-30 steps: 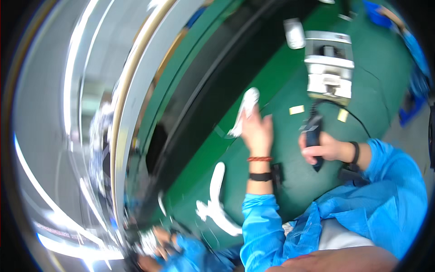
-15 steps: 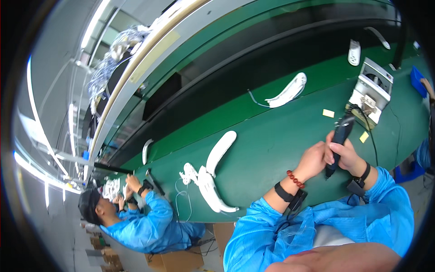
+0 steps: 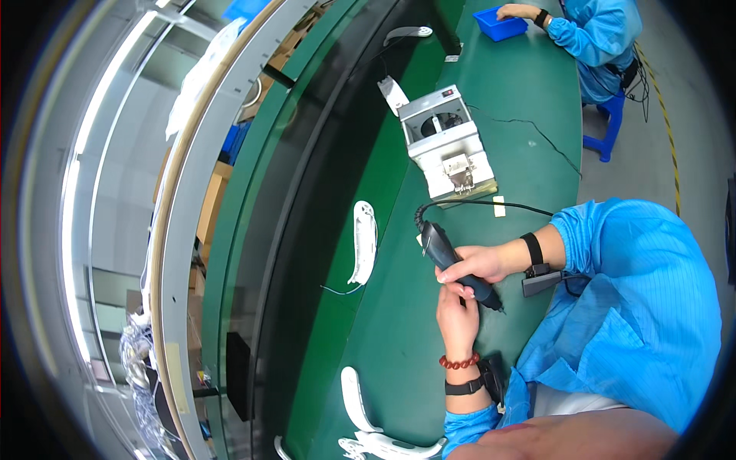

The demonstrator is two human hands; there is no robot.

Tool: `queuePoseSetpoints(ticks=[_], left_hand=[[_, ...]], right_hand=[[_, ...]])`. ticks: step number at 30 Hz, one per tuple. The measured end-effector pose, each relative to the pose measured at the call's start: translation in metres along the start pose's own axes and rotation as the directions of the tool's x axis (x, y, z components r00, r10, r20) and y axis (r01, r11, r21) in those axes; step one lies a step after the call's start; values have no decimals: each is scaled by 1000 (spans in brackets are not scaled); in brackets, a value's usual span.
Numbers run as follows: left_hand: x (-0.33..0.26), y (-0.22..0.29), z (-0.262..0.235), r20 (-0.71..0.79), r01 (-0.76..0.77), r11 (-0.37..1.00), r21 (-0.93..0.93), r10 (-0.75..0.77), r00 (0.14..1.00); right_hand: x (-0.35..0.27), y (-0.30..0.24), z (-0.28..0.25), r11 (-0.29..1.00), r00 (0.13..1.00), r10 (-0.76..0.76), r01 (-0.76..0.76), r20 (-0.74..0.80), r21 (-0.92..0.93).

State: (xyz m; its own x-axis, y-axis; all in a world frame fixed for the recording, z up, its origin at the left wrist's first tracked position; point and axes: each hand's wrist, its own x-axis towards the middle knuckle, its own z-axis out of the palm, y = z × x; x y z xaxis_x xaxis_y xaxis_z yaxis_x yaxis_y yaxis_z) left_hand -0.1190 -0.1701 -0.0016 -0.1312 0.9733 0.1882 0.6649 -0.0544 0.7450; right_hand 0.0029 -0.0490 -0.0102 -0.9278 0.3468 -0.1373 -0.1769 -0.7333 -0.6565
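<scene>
My right hand (image 3: 481, 264) is wrapped round a black electric screwdriver (image 3: 447, 253), thumb along its body. The tool lies slanted, its thin tip pointing down right toward me, its cord (image 3: 491, 203) running from the far end. My left hand (image 3: 458, 314), a red bead bracelet at its wrist, is closed against the screwdriver's side, touching the right fingers. Whether it grips the tool or a small part is hidden. Just beyond the hands stands a boxy white screw feeder (image 3: 451, 138) with a metal outlet at its front.
White curved plastic shells (image 3: 364, 241) lie along the green bench (image 3: 406, 322), more shells (image 3: 391, 445) at the near left. A yellow paper slip (image 3: 499, 206) is beside the feeder. Far right, a co-worker's hand (image 3: 517, 11) touches a blue bin (image 3: 500, 27). A rail (image 3: 165, 253) borders the left.
The view has swung right, so the feeder sits nearer the middle and the blue-bin co-worker shows more fully. The left co-worker has left the view. The screwdriver stays in my right hand.
</scene>
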Motion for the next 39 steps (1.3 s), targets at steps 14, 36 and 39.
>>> queuePoseSetpoints(ticks=[14,36,39], left_hand=[[1,3,2,26,61,998,-9,-61,998],[-5,-10,-1,55,26,998,60,-30,998],[-7,-6,-2,66,84,996,15,-84,994]], right_hand=[[-1,-3,1,1000,1000,-12,12,0,-9],[0,2,3,1000,999,-24,24,45,9],[-3,1,5,1000,999,-9,8,42,19]])
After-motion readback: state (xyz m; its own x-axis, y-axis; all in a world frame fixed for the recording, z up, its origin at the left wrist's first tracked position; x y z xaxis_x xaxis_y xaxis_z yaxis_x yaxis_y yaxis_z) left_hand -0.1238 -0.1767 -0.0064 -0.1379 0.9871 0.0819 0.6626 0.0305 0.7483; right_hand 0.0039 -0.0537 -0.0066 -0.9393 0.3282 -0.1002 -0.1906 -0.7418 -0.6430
